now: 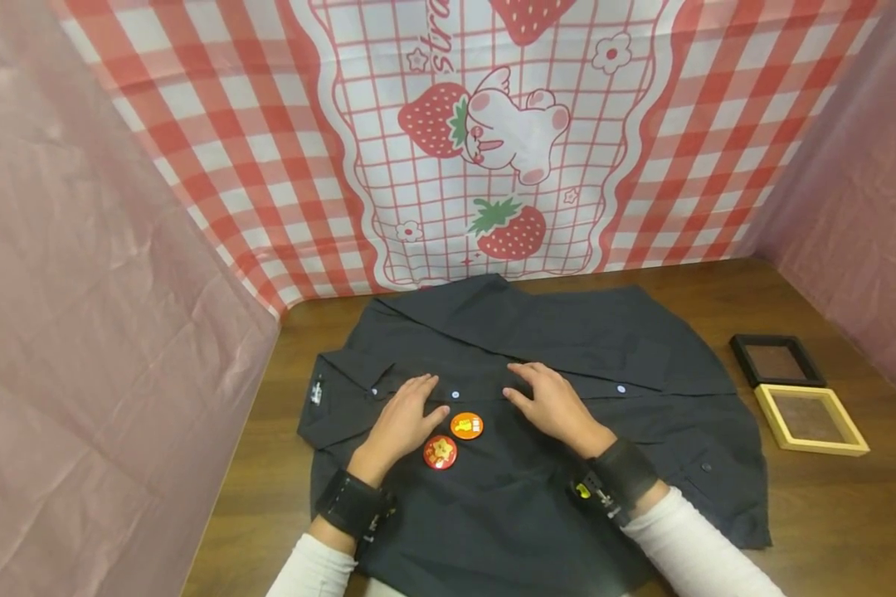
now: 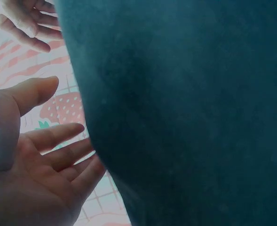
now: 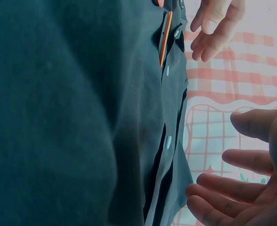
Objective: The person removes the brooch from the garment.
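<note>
A dark button-up shirt lies spread on the wooden table, its collar toward the left. On its front are two round badges, an orange one and a red one with a star figure. My left hand is over the shirt just left of the badges, fingers extended and holding nothing. To their right, my right hand is spread over the cloth near the button strip, also without anything in it. In the right wrist view, the orange badge appears edge-on beside small pale buttons.
A black square frame and a pale wooden frame lie at the right of the table. Behind stands a red-and-white checked cloth with strawberry prints. Pink drapes border both sides.
</note>
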### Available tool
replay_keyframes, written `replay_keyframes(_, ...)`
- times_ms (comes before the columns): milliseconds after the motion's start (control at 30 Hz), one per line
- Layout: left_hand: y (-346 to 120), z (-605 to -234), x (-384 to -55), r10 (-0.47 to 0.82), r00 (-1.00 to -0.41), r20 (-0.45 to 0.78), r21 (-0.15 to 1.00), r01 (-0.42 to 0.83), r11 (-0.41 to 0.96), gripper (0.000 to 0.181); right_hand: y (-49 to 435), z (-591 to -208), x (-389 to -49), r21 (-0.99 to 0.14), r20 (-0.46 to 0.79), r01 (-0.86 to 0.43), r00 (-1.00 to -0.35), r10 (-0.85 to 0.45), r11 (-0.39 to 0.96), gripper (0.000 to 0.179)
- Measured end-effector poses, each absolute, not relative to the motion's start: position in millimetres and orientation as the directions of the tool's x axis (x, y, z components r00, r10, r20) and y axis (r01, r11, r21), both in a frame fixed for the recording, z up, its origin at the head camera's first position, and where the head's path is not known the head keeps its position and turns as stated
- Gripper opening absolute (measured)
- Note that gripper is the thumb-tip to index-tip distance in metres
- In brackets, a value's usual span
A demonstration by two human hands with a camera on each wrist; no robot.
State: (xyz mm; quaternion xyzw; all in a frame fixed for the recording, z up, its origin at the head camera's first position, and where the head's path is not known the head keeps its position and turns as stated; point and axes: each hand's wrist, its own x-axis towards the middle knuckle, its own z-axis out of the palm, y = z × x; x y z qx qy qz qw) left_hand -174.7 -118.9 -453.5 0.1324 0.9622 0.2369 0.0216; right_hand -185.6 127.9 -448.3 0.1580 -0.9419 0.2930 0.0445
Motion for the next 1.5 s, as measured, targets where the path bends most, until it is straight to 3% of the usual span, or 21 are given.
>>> replay_keyframes(600,-127.4,-447.6,-174.3,0.305,-0.952,0.007,0.46,0.274,0.844,0.05,115.0,-446.8,-186.8,-0.527,0.204,-0.361,-0.933,-0.298,0.769,0.043)
replay_keyframes(1167,-125.4,-451.2,-176.9,0.359,-0.933,-0.023,0.454,0.31,0.835,0.046,111.5,-446.0,-185.8,-0.543,0.143,-0.36,-0.93,-0.338,0.759,0.039)
replay_keyframes(1500,-124.5,-455.1,-174.8,0.382,-0.919,-0.102,0.468,0.294,0.833,0.044,106.9,-449.6,-180.7,-0.552,0.101,-0.361,-0.924,-0.369,0.752,0.038)
